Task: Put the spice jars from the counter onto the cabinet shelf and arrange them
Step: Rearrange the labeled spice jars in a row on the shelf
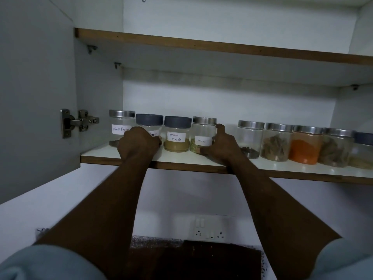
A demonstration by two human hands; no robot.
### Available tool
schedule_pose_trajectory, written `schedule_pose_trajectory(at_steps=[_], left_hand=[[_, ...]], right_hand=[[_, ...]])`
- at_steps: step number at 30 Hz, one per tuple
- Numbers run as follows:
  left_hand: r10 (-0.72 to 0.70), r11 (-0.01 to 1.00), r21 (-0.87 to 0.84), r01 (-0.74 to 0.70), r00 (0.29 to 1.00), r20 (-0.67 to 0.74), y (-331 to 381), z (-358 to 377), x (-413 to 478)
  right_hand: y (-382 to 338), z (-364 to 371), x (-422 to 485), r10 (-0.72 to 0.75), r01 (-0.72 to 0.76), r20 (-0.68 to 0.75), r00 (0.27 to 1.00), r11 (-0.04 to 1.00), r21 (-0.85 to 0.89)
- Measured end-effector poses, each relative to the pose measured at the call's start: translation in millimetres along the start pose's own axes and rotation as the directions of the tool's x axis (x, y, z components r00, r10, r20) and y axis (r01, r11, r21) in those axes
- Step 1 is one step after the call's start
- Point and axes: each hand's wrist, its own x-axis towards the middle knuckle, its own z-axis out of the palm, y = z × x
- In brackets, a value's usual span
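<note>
your left hand [139, 143] is curled round the lower front of the grey-lid jar [149, 120], and your right hand [221, 146] is wrapped on the fennel jar [202, 130], thumb up its right side and fingers across the base. so both hands are holding glass, nothing loose. the garam masala jar [177, 138] sits between those two, touching or near enough on both sides. that's the one i'd worry about: if you squeeze the outer two inward, it's got nowhere to go but forward, and the shelf [96, 154] lip isn't far off in front of it. glass on glass can also clink hard if you shove quick. the black pepper jar [120, 122] is tucked just behind your left knuckles, so a slide to the left could bump it into the cabinet wall. on the other side, your right wrist is close to the dark-bits jar [250, 138], the first of the right-hand group, so a careless pull back could drag it toward the edge. the grey-lid jar's label is mostly under your hand, so i can't tell if it faces out. the counter isn't in view, so no idea if more jars are waiting.
</note>
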Motion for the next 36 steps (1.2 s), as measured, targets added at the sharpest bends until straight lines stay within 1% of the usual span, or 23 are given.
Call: schedule_pose_trajectory(at_steps=[5, 9, 19, 25, 28, 31, 34, 36], left_hand=[[-0.018, 1.000, 0.016, 0.018, 1.000, -0.006, -5, 2, -2], [-0.014, 0.999, 0.031, 0.014, 1.000, 0.015, -7, 1, -3], [-0.004, 0.998, 0.057, 0.004, 1.000, 0.005, -6, 2, -4], [0.005, 1.000, 0.017, -0.004, 1.000, -0.025, -7, 4, -4], [-0.022, 1.000, -0.014, 0.021, 0.998, -0.059, -6, 5, -9], [-0.028, 0.999, -0.029, 0.025, 0.993, -0.111, -11, 5, -20], [-0.034, 0.995, -0.094, 0.017, 0.982, -0.184, -16, 2, -22], [-0.007, 0.991, -0.132, -0.023, 0.976, -0.219, -13, 2, -25]], right_hand=[[1, 6, -1, -0.002, 0.002, 0.014, 1.000, 1.000, 0.004], [0, 7, 0, 0.001, -0.001, 0.016, 1.000, 1.000, 0.007], [2, 7, 3, 0.012, -0.012, 0.028, 1.000, 1.000, 0.002], [-2, 6, 3, 0.030, -0.029, 0.018, 0.999, 1.000, -0.009], [-4, 2, 0, 0.033, -0.033, -0.028, 0.999, 0.999, 0.015], [-4, 3, -13, 0.024, -0.024, -0.106, 0.994, 1.000, 0.005], [2, -3, -31, -0.032, 0.026, -0.169, 0.985, 0.999, -0.035], [16, -16, -43, -0.063, 0.044, -0.231, 0.971, 0.995, -0.086]])
